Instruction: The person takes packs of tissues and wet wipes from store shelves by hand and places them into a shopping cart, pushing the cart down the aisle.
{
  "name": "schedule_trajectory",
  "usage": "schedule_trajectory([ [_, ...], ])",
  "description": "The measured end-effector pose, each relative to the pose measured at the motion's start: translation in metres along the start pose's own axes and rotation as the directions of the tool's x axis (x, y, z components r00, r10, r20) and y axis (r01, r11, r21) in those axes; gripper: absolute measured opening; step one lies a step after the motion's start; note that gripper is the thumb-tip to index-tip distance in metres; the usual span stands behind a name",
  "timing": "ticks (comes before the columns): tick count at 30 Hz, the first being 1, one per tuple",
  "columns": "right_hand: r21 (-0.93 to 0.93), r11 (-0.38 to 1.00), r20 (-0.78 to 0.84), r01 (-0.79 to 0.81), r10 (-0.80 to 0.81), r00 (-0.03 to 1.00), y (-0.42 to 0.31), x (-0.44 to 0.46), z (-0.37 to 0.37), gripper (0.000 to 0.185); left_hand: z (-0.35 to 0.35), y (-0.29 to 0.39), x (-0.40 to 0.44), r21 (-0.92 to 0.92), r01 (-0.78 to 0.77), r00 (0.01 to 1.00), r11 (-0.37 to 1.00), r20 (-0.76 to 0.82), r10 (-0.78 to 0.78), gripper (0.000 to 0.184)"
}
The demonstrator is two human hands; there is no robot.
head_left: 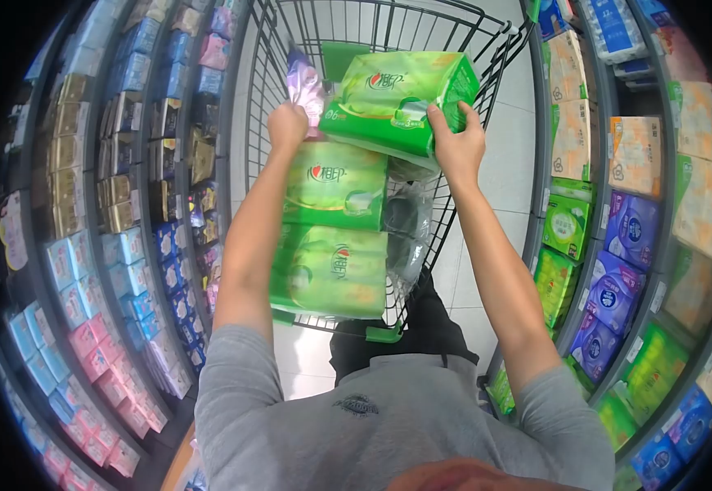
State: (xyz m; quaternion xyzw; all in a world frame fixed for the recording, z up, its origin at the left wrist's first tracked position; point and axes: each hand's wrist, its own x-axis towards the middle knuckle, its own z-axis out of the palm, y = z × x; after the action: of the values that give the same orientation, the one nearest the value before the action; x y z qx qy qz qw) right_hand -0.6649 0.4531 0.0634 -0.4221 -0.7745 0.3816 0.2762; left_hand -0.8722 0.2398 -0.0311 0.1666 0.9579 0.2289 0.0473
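Note:
My right hand [460,149] grips the right end of a green tissue pack [372,102], its thumb on the front and fingers around the side. The pack sits tilted at the far end of a wire shopping cart [267,57]. My left hand [288,127] is closed on a shiny purple-and-pink package [307,92], just left of that pack. Nearer me in the cart lie a second green tissue pack [335,209] and a third green tissue pack [327,290]. Clear plastic-wrapped goods [407,219] with dark contents are squeezed along the cart's right side.
Shelves with blue packs [37,360] and pink packs [114,385] run along the left. On the right, shelves hold beige tissue packs [568,139], purple packs [615,290] and green packs [564,225]. Pale tiled floor [474,262] shows beside the cart.

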Motion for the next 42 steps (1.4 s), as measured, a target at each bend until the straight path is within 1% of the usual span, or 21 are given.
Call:
schedule_trajectory([
  [6,0.106,0.992,0.11,-0.07,0.058,0.992,0.01,0.003,0.038,0.067,-0.087,0.035,-0.044,0.122,-0.177,0.981,0.977,-0.055,0.185,0.027],
  [10,0.222,0.966,0.184,-0.135,0.094,0.978,0.035,0.004,0.069,0.066,-0.117,0.064,-0.092,0.102,-0.176,0.984,0.979,0.008,0.176,0.032],
  [13,0.302,0.932,0.27,-0.2,0.118,0.956,0.071,0.008,0.103,0.066,-0.106,0.064,-0.124,0.129,-0.134,0.985,0.983,0.125,0.118,0.033],
  [15,0.347,0.842,0.397,-0.414,0.268,0.878,0.082,0.007,0.116,0.068,-0.088,0.059,-0.139,0.064,-0.197,0.977,0.978,0.089,0.191,0.035],
  [17,0.344,0.826,0.44,-0.447,0.279,0.854,0.094,0.006,0.132,0.069,-0.075,0.058,-0.153,-0.005,-0.298,0.951,0.954,0.08,0.298,0.042],
  [21,0.358,0.775,0.543,-0.52,0.28,0.792,0.089,-0.004,0.131,0.074,-0.051,0.053,-0.167,-0.14,-0.276,0.96,0.951,0.008,0.28,0.041],
  [23,0.323,0.831,0.522,-0.454,0.244,0.818,0.094,-0.006,0.133,0.07,-0.047,0.049,-0.173,-0.217,-0.247,0.969,0.944,-0.034,0.246,0.04],
  [25,0.284,0.88,0.501,-0.381,0.203,0.841,0.09,-0.008,0.127,0.068,-0.045,0.026,-0.182,-0.097,-0.203,0.959,0.974,-0.219,0.178,0.037],
  [26,0.172,0.939,0.508,-0.297,0.174,0.844,0.082,-0.006,0.117,0.064,-0.044,0.007,-0.185,-0.038,-0.193,0.94,0.98,-0.295,0.174,0.04],
  [27,0.059,0.977,0.518,-0.203,0.144,0.843,0.075,-0.004,0.111,0.061,-0.057,-0.002,-0.184,0.12,-0.165,0.906,0.979,-0.374,0.199,0.043],
  [28,0.059,0.978,0.522,-0.2,0.14,0.842,0.074,-0.006,0.111,0.061,-0.072,-0.011,-0.184,0.273,-0.118,0.865,0.955,-0.444,0.234,0.046],
  [29,-0.034,0.98,0.471,-0.194,0.187,0.862,0.077,-0.01,0.113,0.059,-0.078,-0.031,-0.183,0.273,-0.116,0.864,0.955,-0.446,0.233,0.046],
  [31,-0.124,0.974,0.416,-0.191,0.226,0.881,0.085,-0.016,0.122,0.057,-0.074,-0.079,-0.182,0.148,0.247,0.884,0.958,-0.44,-0.16,0.058],
  [32,-0.123,0.963,0.424,-0.238,0.268,0.865,0.092,-0.017,0.132,0.057,-0.068,-0.093,-0.183,0.148,0.249,0.881,0.957,-0.446,-0.16,0.058],
  [34,-0.118,0.951,0.442,-0.284,0.307,0.843,0.111,-0.026,0.149,0.058,-0.071,-0.099,-0.186,-0.169,0.467,0.88,0.868,-0.008,-0.475,0.054],
  [36,0.181,0.875,0.599,-0.449,0.264,0.756,0.123,-0.035,0.157,0.064,-0.074,-0.086,-0.192,-0.178,0.441,0.891,0.88,-0.03,-0.453,0.059],
  [37,0.185,0.876,0.604,-0.446,0.257,0.754,0.124,-0.035,0.157,0.064,-0.075,-0.087,-0.19,-0.154,0.469,0.88,0.87,-0.001,-0.475,0.061],
  [39,0.299,0.682,0.816,-0.667,0.18,0.55,0.119,-0.035,0.15,0.075,-0.076,-0.089,-0.188,-0.206,0.46,0.887,0.864,0.065,-0.456,0.073],
  [40,0.295,0.78,0.804,-0.551,0.109,0.584,0.097,-0.031,0.134,0.079,-0.067,-0.099,-0.186,-0.18,0.431,0.902,0.884,0.049,-0.43,0.077],
  [41,0.3,0.781,0.803,-0.548,0.104,0.587,0.076,-0.029,0.126,0.079,-0.06,-0.11,-0.185,-0.153,0.4,0.916,0.903,0.037,-0.4,0.081],
  [42,0.139,0.882,0.74,-0.45,0.209,0.639,0.057,-0.032,0.118,0.08,-0.063,-0.109,-0.186,-0.155,0.394,0.919,0.906,0.036,-0.394,0.081],
])
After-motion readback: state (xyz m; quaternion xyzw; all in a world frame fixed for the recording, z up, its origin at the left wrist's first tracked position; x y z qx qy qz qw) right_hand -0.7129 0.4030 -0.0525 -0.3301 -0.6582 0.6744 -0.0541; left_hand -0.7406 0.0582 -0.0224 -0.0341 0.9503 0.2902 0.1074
